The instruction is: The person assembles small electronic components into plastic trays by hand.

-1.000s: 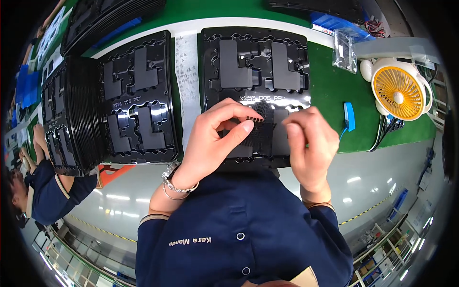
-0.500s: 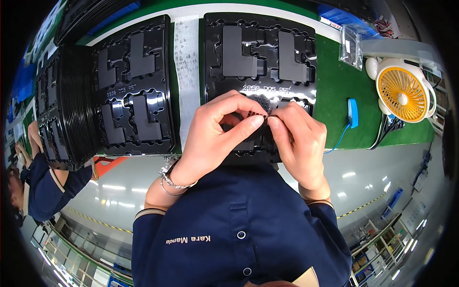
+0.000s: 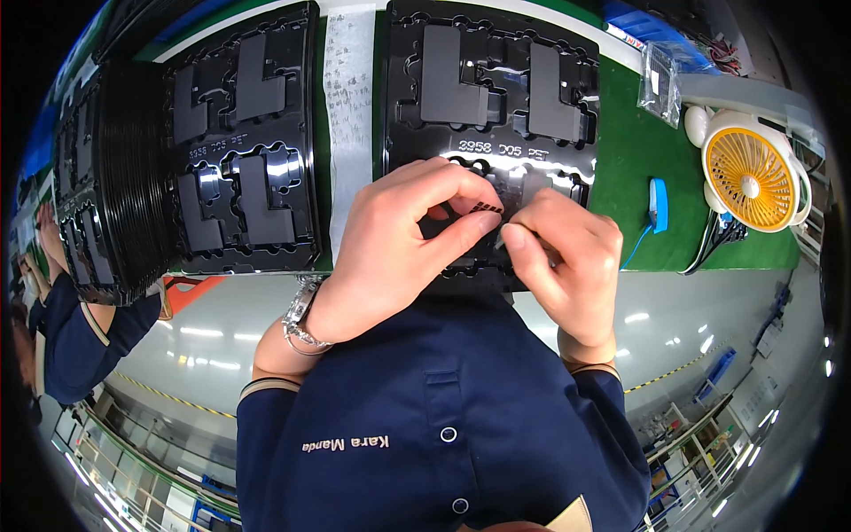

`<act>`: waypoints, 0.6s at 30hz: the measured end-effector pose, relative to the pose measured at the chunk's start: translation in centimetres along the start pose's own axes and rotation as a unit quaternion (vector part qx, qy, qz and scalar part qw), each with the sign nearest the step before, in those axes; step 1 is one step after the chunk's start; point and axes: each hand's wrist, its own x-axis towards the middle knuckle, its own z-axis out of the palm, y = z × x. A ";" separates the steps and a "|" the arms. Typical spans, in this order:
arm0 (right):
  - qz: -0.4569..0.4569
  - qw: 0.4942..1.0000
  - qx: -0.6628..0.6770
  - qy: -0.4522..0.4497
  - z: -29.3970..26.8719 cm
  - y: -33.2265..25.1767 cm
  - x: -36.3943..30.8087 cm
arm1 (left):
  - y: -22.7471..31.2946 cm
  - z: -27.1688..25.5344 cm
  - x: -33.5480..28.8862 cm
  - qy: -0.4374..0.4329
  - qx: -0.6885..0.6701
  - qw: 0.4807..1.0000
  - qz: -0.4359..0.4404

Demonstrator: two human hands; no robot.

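Observation:
My left hand [image 3: 390,235] pinches a small strip of black squares [image 3: 486,207] between thumb and forefinger. Close to the strip's right end, my right hand [image 3: 572,257] has its thumb and forefinger drawn together; whatever lies between those fingertips is hidden or too small to make out. Both hands hover over the near half of a glossy black moulded tray [image 3: 403,151]. In the tray's far half sit two dark grey L-shaped parts [image 3: 449,75], while the hands cover much of the near pockets.
Left of a pale paper strip [image 3: 348,115] lies another black tray [image 3: 306,97] with L-shaped parts, beside a tall stack of trays [image 3: 133,177]. A yellow-and-white fan [image 3: 749,184], a blue corded piece [image 3: 656,206] and a clear bag [image 3: 660,84] are at right. A co-worker's sleeve [image 3: 66,332] shows far left.
My right fingertips have moved slightly right and down from the strip held by my left hand. The trays appear a little higher in the picture.

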 end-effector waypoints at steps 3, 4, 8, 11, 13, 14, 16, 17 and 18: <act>-0.005 0.999 0.022 -0.040 0.0 -0.1 -0.1 | -0.1 -0.3 0.0 0.000 0.062 0.996 0.066; 0.002 0.999 0.017 -0.045 0.0 -0.2 0.0 | 0.0 -0.4 0.0 0.001 0.061 0.996 0.065; 0.024 0.997 0.014 -0.076 -0.1 -0.2 0.2 | 0.2 -0.7 -0.2 -0.002 0.131 0.989 0.074; 0.035 0.996 0.021 -0.084 -0.2 -0.3 0.2 | 0.7 -0.9 -0.1 -0.006 0.159 0.984 0.083; 0.026 0.996 0.019 -0.079 0.0 -0.1 0.2 | 0.7 -0.9 -0.1 -0.006 0.179 0.979 0.094; 0.017 0.997 0.017 -0.072 0.1 0.0 0.1 | 0.8 -0.8 -0.1 0.002 0.198 0.975 0.103; 0.009 0.998 0.010 -0.061 0.3 0.1 0.2 | 0.7 -0.7 -0.2 0.012 0.216 0.970 0.111; 0.002 0.999 0.003 -0.049 0.3 0.1 0.2 | 0.7 -0.7 -0.2 0.013 0.200 0.973 0.110; 0.001 0.999 0.003 -0.050 0.2 0.0 0.2 | 0.6 -0.8 -0.2 0.015 0.185 0.977 0.108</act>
